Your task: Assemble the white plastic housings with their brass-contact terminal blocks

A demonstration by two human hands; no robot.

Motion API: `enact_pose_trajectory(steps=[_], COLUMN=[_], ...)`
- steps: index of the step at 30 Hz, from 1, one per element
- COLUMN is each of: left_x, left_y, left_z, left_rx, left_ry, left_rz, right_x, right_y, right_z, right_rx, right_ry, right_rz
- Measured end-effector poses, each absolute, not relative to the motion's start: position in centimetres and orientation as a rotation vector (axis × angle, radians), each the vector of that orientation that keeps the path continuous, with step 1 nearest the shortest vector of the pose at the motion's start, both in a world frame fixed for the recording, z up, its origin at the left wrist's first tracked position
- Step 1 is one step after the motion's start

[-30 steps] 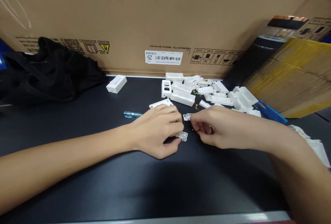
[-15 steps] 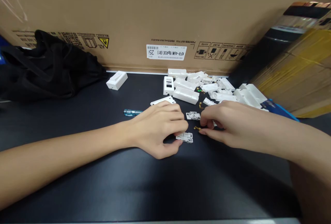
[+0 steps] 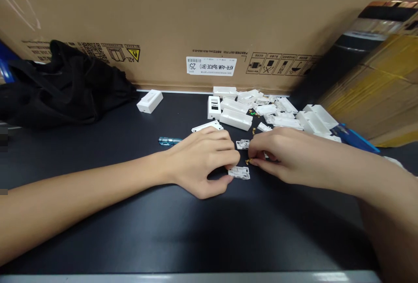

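Note:
My left hand [image 3: 206,161] rests low over the black table, its thumb and fingers closed on the end of a small white plastic piece [image 3: 240,173] with moulded ribs. My right hand [image 3: 277,154] is pinched at a small brass metal clip [image 3: 247,161], just above and to the right of that piece. A second white moulded piece [image 3: 242,144] lies behind the clip, partly covered by my right fingers. Another brass bit [image 3: 254,131] lies farther back. Beyond my left knuckles is a flat white cover [image 3: 208,126].
Several white plastic housings [image 3: 236,119] lie heaped at the back right. A white box [image 3: 150,101] stands farther left. A blue translucent pen-like tool [image 3: 169,141] lies beside my left wrist. A black cloth bag [image 3: 65,89] and a large cardboard carton [image 3: 156,17] border the back.
My right fingers have moved slightly left and closed on the brass clip. The white piece in my left hand sits a little farther right, showing more of its length.

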State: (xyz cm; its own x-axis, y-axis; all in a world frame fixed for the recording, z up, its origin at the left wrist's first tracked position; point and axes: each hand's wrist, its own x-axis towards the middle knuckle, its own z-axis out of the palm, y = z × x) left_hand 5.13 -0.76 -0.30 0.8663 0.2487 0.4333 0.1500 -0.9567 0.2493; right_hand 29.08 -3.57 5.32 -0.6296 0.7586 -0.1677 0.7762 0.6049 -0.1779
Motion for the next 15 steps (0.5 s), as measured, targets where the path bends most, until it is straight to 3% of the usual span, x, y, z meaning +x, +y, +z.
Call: enact_pose_trajectory(steps=[4, 7, 12, 15], left_x=[5.2, 5.2, 5.3, 5.4], left_y=[-0.6, -0.1, 0.3, 0.2], left_z=[-0.2, -0.2, 0.0, 0.0], left_rx=[2.781, 2.653, 2.45, 2.445], left_ry=[0.411, 0.477, 0.261, 0.139], left_rz=[0.774, 0.879, 1.155, 1.313], right_x=[29.0, 28.5, 27.2, 26.9], right_y=[-3.6, -3.9, -4.6, -4.9], right_z=[6.2, 7.0, 7.4, 7.1], right_rx=[1.261, 1.174, 0.965, 0.874], right_ry=[2.953, 3.192, 3.405, 3.475], right_rz=[-0.305, -0.077, 0.42, 0.425])
